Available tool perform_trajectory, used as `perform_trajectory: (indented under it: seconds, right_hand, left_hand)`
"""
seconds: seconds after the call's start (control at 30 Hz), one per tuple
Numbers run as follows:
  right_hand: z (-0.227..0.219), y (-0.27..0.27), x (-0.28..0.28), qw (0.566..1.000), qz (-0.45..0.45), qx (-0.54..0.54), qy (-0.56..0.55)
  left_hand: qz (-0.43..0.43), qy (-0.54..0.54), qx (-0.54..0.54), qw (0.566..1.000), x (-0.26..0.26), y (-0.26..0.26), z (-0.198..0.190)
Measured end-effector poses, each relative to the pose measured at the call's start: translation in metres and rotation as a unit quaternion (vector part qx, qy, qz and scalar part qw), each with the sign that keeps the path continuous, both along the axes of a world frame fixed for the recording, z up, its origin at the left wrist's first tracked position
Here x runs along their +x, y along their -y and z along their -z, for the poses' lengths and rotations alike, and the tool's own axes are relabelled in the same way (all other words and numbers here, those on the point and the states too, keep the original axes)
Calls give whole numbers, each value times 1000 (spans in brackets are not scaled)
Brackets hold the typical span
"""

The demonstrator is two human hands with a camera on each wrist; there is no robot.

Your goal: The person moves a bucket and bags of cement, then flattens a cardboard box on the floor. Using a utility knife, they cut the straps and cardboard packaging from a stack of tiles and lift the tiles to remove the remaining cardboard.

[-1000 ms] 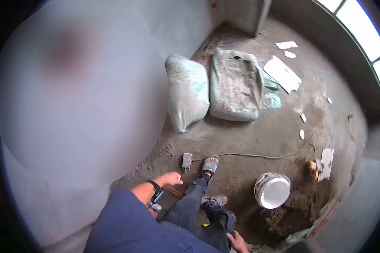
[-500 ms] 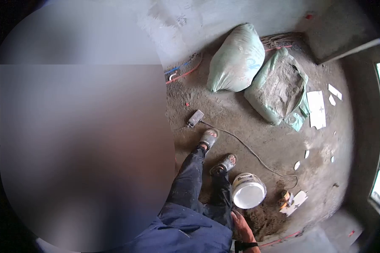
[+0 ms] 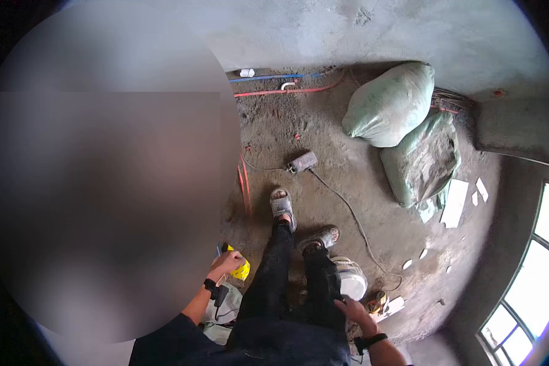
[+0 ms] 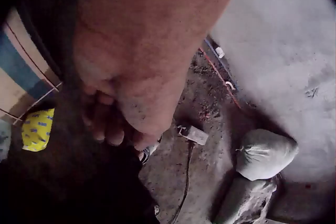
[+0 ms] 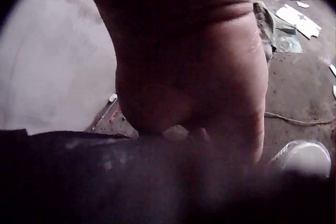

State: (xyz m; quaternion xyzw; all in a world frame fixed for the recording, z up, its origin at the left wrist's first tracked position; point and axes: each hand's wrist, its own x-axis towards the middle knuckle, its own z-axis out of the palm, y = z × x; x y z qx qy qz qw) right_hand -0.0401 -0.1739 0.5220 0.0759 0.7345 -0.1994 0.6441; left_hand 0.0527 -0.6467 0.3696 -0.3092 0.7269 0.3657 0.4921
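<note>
My left hand (image 3: 229, 262) hangs by my left leg with its fingers loosely curled and nothing in them. A yellow bag with blue print (image 3: 240, 268) shows just behind it in the head view, but the left wrist view shows that yellow bag (image 4: 38, 129) well apart from the hand (image 4: 126, 98). At the side of my right thigh, my right hand (image 3: 354, 311) is up against the dark trousers (image 3: 320, 274). In the right wrist view the same hand (image 5: 194, 82) has its fingers largely hidden at the dark cloth (image 5: 105, 171); I cannot tell whether they grip it.
A white bucket (image 3: 352, 285) stands beside my right foot. A grey power box (image 3: 303, 161) and its cable (image 3: 360, 226) lie ahead. Farther off are a full sack (image 3: 393, 104), an opened sack (image 3: 424, 161) and white board pieces (image 3: 455, 204). An orange tool (image 3: 377, 303) lies right of the bucket.
The view has swung left, so sacks and window sit farther right. My left hand has moved from ahead of my left leg to beside it. The right hand stays by the right leg.
</note>
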Motion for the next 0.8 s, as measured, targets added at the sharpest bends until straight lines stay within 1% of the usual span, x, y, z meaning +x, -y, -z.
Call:
perform_trajectory:
  seconds: [0.03, 0.1, 0.13, 0.17, 0.2, 0.23, 0.27, 0.33, 0.37, 0.4, 0.43, 0.47, 0.5, 0.53, 0.57, 0.6, 0.63, 0.67, 0.7, 0.77, 0.8]
  right_hand:
    - [4, 9, -12, 1000, 1, 6, -1]
    - [22, 20, -39, 995, -20, -46, -85]
    - [39, 21, -52, 989, -21, -71, -125]
    - [59, 25, -62, 982, -20, -96, -164]
    - [73, 35, -79, 983, -23, -78, -168]
    - [88, 45, -98, 983, -26, -57, -171]
    - [112, 55, -115, 981, -28, -45, -185]
    - [175, 73, -148, 974, -41, -33, -219]
    - [210, 82, -163, 969, -51, -33, -238]
    - [240, 94, -176, 970, -48, -32, -236]
    - [272, 110, -196, 968, -46, -28, -243]
    - [308, 124, -215, 966, -46, -27, -253]
    - [346, 135, -229, 966, -49, -33, -254]
    - [385, 146, -237, 965, -53, -25, -256]
    - [425, 159, -246, 963, -54, -19, -264]
    - [466, 164, -251, 954, -58, -37, -291]
    - [499, 173, -258, 951, -55, -48, -299]
    - [525, 180, -262, 951, -50, -18, -304]
    - [545, 184, -261, 952, -47, 14, -302]
    - [576, 184, -262, 950, -58, -5, -305]
    - [588, 184, -263, 952, -85, 1, -295]
  left_hand:
    - [1, -1, 6, 1000, -3, 8, 10]
    - [54, 8, 15, 998, -15, 23, 30]
    - [53, -28, -35, 998, -26, 26, 38]
    - [53, -55, -48, 996, -46, 31, 41]
    - [55, -79, -59, 994, -70, 34, 43]
    - [62, -80, -75, 992, -94, 35, 52]
    - [69, -84, -90, 990, -118, 33, 68]
    - [124, -236, -121, 956, -152, 29, 125]
    - [142, -278, -133, 941, -184, 20, 136]
    - [159, -319, -146, 923, -218, 5, 139]
    - [188, -317, -141, 919, -249, -7, 151]
    - [215, -315, -139, 914, -274, -20, 175]
    - [211, -360, -132, 899, -290, -32, 212]
    - [209, -400, -125, 884, -299, -44, 248]
    - [195, -409, -97, 886, -310, -57, 275]
    - [207, -436, -118, 868, -315, -70, 313]
    - [207, -415, -125, 877, -318, -84, 344]
    - [215, -421, -115, 874, -326, -93, 357]
    - [216, -417, -122, 875, -322, -98, 381]
    - [208, -427, -121, 871, -313, -110, 417]
    - [198, -430, -124, 872, -311, -112, 422]
